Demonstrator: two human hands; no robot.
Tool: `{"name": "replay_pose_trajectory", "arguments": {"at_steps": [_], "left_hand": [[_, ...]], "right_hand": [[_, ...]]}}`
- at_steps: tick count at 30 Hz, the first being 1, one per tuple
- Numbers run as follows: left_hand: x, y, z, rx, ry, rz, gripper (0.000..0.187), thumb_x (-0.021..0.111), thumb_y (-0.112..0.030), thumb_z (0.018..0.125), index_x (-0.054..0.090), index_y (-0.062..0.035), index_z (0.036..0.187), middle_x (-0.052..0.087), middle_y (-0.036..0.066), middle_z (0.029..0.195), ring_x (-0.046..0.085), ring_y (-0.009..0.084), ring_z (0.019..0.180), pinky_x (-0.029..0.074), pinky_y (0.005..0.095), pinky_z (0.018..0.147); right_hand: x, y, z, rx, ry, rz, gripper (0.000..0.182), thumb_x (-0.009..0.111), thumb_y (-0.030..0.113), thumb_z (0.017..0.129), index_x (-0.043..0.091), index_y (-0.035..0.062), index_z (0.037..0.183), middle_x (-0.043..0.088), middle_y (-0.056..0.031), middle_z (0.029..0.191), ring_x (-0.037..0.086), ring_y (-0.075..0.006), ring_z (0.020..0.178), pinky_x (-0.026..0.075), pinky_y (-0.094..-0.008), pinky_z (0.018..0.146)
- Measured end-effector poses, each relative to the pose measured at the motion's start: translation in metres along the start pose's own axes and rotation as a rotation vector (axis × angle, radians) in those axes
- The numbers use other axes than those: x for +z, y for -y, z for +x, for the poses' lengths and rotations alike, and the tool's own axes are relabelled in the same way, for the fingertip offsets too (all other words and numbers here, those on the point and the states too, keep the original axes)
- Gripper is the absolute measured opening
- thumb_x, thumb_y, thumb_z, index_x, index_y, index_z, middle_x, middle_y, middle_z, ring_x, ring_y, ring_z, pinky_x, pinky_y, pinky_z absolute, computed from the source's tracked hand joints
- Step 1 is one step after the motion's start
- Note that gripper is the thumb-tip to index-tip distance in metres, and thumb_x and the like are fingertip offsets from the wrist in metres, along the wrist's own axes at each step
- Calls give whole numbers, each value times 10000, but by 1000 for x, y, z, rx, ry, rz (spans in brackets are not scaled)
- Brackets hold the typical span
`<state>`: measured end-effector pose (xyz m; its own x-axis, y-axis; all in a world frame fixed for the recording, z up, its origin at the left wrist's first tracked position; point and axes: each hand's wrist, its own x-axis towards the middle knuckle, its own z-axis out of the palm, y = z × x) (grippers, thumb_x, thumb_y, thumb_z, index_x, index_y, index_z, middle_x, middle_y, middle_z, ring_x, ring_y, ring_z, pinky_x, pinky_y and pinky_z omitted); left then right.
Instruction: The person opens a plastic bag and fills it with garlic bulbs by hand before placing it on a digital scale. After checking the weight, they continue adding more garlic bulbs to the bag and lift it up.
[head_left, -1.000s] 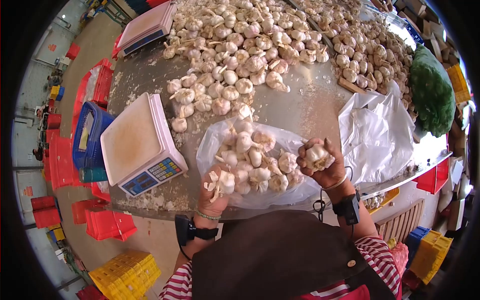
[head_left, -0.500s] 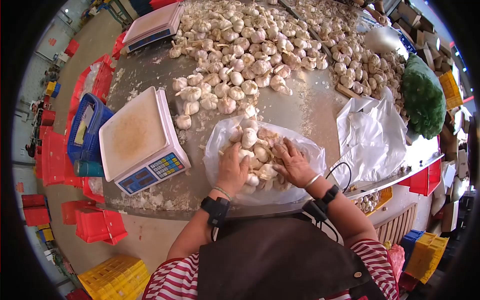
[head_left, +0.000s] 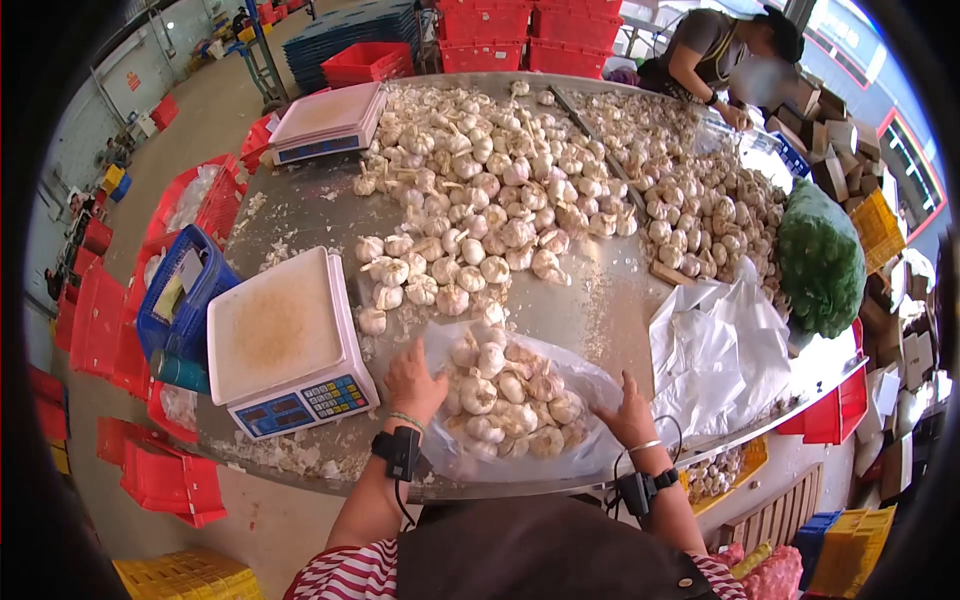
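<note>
A clear plastic bag (head_left: pixel 590 375) lies on the metal table with a heap of garlic bulbs (head_left: pixel 515 395) in it. My left hand (head_left: pixel 415 383) is at the bag's left edge, fingers spread, holding nothing. On the opposite side, my right hand (head_left: pixel 630 412) is by the bag's right edge with thumb and fingers apart; its thumb points toward the plastic. Just beyond the bag, a large pile of loose garlic (head_left: pixel 480 190) spreads over the table.
A white scale (head_left: pixel 275 330) stands to the left, with a blue basket (head_left: pixel 185 290) beside it. Crumpled plastic sheeting (head_left: pixel 715 350) and a green net sack (head_left: pixel 820 260) are at right. A second scale (head_left: pixel 325 120) is farther back. Another person (head_left: pixel 715 55) works at the far right.
My hands have moved off the garlic in the bag and out to its two sides. The head view has tilted up, bringing the other person and stacked red crates into sight.
</note>
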<state>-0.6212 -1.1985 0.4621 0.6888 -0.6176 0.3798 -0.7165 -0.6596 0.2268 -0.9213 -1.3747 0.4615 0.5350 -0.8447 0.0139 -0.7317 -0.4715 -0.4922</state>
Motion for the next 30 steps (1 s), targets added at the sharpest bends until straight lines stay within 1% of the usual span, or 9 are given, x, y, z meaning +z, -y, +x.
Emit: {"name": "replay_pose_trajectory", "arguments": {"at_steps": [2,4,5,7,10,14,19,23,30], "left_hand": [[20,13,0,-76,404,-154,405,681,-218,748,592,-50,1105,632,190,950,596,370,911,477,427,809],[34,25,-2,-5,333,-267,330,649,-205,766,623,-49,1055,631,224,895,602,400,852,495,417,722],[29,23,-1,-177,334,-465,280,627,-200,785,628,-36,1012,637,198,871,614,361,825,494,393,681],[22,29,6,-496,329,-999,211,566,-178,842,633,-32,979,648,76,844,626,202,732,477,300,576],[-37,30,24,-806,112,-1435,221,557,-184,870,631,-48,1027,637,12,874,600,121,727,460,248,559],[-149,15,27,-592,-26,-1735,247,532,-172,879,603,-23,1062,647,46,919,632,152,797,513,265,634],[-176,14,-12,-647,15,-1762,244,579,-145,879,613,-20,1087,664,73,957,645,186,873,531,318,756],[-159,23,-45,-669,109,-1514,245,577,-65,850,626,13,1077,662,65,984,618,147,883,496,286,786],[-160,32,-87,-603,180,-1286,275,574,-27,823,606,34,1089,652,63,1006,589,129,896,461,269,801]], "right_hand": [[0,-8,-1,136,135,-31,593,697,334,774,503,36,1248,625,-245,1004,610,-405,926,497,-411,790],[-1,-19,8,159,210,57,427,686,326,784,620,45,1098,654,-202,782,644,-382,799,503,-429,720],[1,-20,9,157,66,207,295,671,293,805,674,38,954,651,-198,748,657,-340,749,501,-404,676],[-5,-28,22,176,19,271,268,662,265,816,674,28,940,651,-192,737,657,-307,711,497,-379,654],[-20,-23,42,154,-70,399,197,655,183,837,669,2,913,629,-117,644,570,-148,576,458,-293,576],[-60,-4,56,56,-54,422,175,649,167,840,668,4,900,633,-128,670,579,-167,594,461,-306,590],[-67,-1,69,-117,257,180,202,665,213,821,676,35,917,650,-171,762,612,-331,686,486,-367,649],[-66,-3,91,-391,602,-86,359,615,370,846,656,71,1042,673,-146,878,634,-318,816,493,-408,770],[-94,81,172,-422,313,207,383,760,214,747,627,13,1043,660,-143,864,649,-254,804,506,-355,713]]}}
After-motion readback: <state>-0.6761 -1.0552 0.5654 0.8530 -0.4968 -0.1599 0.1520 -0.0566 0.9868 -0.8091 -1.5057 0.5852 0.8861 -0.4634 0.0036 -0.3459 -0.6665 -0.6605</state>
